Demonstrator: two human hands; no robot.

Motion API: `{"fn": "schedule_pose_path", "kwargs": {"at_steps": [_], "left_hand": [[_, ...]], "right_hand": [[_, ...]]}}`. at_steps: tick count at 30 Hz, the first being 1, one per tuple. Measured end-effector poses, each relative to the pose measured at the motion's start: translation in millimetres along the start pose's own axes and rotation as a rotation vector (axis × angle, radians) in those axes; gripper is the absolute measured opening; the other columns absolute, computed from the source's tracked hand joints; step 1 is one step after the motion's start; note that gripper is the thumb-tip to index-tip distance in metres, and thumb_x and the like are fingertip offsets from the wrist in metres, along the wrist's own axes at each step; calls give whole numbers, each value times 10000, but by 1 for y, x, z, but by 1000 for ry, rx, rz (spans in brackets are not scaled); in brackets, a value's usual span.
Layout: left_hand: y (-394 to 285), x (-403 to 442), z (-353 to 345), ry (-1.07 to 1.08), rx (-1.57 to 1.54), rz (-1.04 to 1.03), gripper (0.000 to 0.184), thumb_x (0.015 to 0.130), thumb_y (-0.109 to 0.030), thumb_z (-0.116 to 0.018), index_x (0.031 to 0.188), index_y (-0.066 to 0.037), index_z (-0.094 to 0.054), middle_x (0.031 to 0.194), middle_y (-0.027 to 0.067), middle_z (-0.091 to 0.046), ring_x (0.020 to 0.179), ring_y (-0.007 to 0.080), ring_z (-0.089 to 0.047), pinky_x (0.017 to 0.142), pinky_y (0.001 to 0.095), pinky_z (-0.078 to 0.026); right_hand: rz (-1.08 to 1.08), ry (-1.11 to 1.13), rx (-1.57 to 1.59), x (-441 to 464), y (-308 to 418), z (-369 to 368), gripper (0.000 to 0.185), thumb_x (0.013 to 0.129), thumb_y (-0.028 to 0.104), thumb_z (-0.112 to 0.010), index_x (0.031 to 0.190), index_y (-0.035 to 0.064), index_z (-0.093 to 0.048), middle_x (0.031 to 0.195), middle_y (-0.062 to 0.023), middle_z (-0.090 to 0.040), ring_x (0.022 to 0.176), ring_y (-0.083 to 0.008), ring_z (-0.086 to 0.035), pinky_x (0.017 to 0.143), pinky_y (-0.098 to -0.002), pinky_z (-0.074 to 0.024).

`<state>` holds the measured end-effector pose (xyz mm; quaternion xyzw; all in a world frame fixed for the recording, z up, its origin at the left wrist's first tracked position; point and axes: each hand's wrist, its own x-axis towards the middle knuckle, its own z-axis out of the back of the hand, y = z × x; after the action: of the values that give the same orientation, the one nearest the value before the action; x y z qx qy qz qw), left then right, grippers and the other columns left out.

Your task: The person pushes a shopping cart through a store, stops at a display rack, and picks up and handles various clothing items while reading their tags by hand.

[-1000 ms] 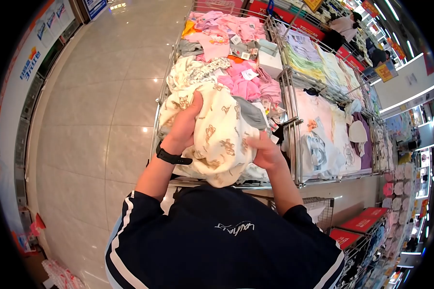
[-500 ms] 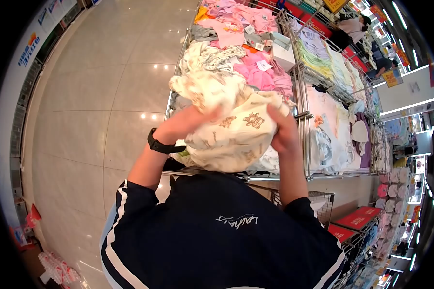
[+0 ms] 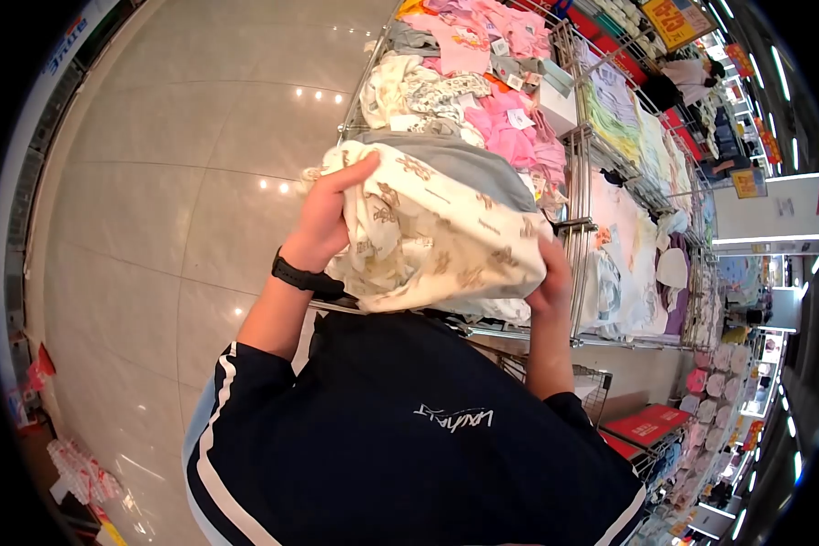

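Cream printed garment (image 3: pixel 455 232): long axis slants from upper left to lower right
Left hand (image 3: pixel 326 214): pinching its upper-left end
Right hand (image 3: pixel 552 278): pinching its lower-right end

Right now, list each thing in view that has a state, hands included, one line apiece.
Person's left hand: gripping the cream cloth.
Person's right hand: gripping the same cloth's other side.
Cream cloth with brown print: held between both hands, creased, partly spread.
Plain grey cloth: partly hidden behind the cream one.
Black wristband: fastened around the left wrist.
Bright pink cloth garments: heaped, rumpled.
Glossy grey tiled floor: reflecting lights.
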<state>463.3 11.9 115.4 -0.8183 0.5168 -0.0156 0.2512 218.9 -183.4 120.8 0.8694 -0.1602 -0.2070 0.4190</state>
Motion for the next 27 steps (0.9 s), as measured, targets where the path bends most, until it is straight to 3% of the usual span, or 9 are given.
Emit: {"fn": "schedule_pose_path", "kwargs": {"at_steps": [3,4,6,8,9,12,14,20,27], "left_hand": [[1,-2,-9,179,-128,46,295,967,-197,-509,1173,11,-546,1103,135,-643,944,218,-663,819,333,-549],[1,-4,-17,206,-165,75,304,969,-206,-506,1182,9,-540,1105,139,-641,937,221,-664,812,331,-552],[25,4,-6,412,-202,250,304,960,-161,-516,1226,-15,-526,1132,130,-638,980,255,-656,828,370,-554],[54,-6,-39,160,165,254,271,934,-152,-592,1178,-37,-572,1110,75,-644,968,181,-645,836,319,-541],[61,-6,-44,200,271,200,269,931,-156,-600,1170,-33,-578,1117,71,-642,982,175,-640,834,311,-538],[67,4,-31,148,224,151,287,941,-165,-583,1182,-10,-569,1133,79,-639,1012,177,-634,844,315,-527],[58,8,-21,283,47,163,433,963,-230,-534,1306,24,-464,1246,120,-577,1133,221,-573,993,382,-440],[121,-22,9,646,1095,-202,669,822,-227,-722,1373,-9,-413,1362,142,-486,1235,212,-473,1022,343,-386],[85,-19,33,207,667,117,414,919,-155,-611,1279,26,-518,1168,87,-629,1023,132,-592,877,282,-488]], "right_hand": [[-30,-5,228,0,-1,0,647,949,403,-531,1377,-52,-362,1329,-179,-515,1211,-305,-527,1014,-448,-433],[-115,277,199,2,-6,5,817,887,561,-542,1403,-38,-331,1389,-155,-462,1280,-286,-458,1073,-451,-362],[-172,339,175,4,-50,22,862,835,524,-651,1420,-14,-317,1384,-125,-467,1273,-259,-462,1072,-417,-362],[-236,245,-253,-3,-62,4,881,770,360,-766,1435,15,-303,1379,-95,-465,1253,-240,-471,1055,-396,-371],[-154,201,-171,-7,-52,-31,757,754,129,-756,1399,24,-375,1299,-83,-531,1169,-216,-534,996,-363,-421],[-169,35,-352,4,-41,-47,589,786,40,-704,1325,15,-470,1206,-83,-598,1076,-193,-592,917,-339,-476],[-98,-52,-254,2,-27,-54,398,867,73,-635,1246,1,-539,1125,-93,-643,1009,-178,-626,858,-323,-512],[66,-241,56,12,-19,-42,362,968,151,-511,1300,10,-475,1217,-105,-595,1065,-209,-610,892,-343,-509],[203,-307,185,17,21,0,336,990,275,-479,1243,56,-516,1182,-104,-609,1079,-219,-605,909,-371,-507]]}}
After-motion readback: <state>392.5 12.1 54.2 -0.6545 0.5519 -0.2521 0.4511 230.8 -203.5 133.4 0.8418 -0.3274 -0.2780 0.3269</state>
